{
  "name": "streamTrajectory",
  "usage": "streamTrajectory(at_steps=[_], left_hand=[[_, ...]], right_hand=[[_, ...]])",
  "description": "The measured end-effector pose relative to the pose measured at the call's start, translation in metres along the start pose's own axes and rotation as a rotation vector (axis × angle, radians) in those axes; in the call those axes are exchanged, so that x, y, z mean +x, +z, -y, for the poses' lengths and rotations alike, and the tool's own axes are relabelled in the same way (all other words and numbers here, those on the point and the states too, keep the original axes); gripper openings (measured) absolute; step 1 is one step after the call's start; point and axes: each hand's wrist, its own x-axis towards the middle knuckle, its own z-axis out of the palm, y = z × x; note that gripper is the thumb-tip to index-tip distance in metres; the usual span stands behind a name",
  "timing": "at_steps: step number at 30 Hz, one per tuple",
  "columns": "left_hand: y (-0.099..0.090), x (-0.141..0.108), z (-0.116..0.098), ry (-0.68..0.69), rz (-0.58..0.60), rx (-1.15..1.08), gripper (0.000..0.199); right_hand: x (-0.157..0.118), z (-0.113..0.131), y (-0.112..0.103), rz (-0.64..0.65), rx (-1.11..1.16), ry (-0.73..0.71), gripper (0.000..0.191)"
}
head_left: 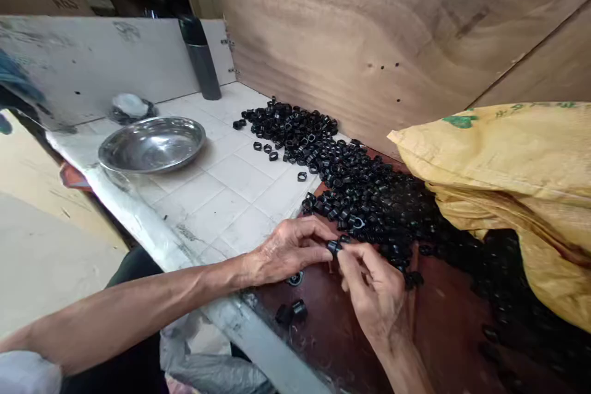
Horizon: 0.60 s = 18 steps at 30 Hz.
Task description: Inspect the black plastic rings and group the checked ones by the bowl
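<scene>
- Ring (333,247), small and black, pinched between both hands' fingertips, just above a brown board (443,301)
- Left hand (289,252) curled narrow, holding the ring
- Right hand (373,295) narrow, fingers closed on the ring's other side
- Heap of black rings (369,197) just beyond, against a yellow sack (512,178)
- Steel bowl (152,144) on white tiles (231,178), well apart

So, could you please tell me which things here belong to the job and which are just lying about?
In use: left hand, right hand, black ring between them, heap of black rings, yellow sack.

Apparently lying about: steel bowl, dark flask.
</scene>
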Motion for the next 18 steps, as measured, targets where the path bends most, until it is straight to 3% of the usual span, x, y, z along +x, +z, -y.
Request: streamTrajectory(at_steps=[4,8,13,18], left_hand=[[0.002,0.001,0.001,-0.041,-0.050,-0.108,0.021],[0.001,0.002,-0.003,-0.119,0.017,-0.213,0.023],[-0.001,0.004,-0.004,0.031,0.001,0.015,0.022],[-0.001,0.003,-0.005,-0.103,0.010,-0.110,0.026]], right_hand=[[-0.001,-0.004,-0.001,-0.029,0.101,-0.068,0.031],[0.002,-0.004,0.006,-0.059,0.209,-0.152,0.020],[0.002,-0.006,0.012,0.007,0.182,0.013,0.043],[0.000,-0.008,0.011,-0.051,0.276,-0.021,0.026]])
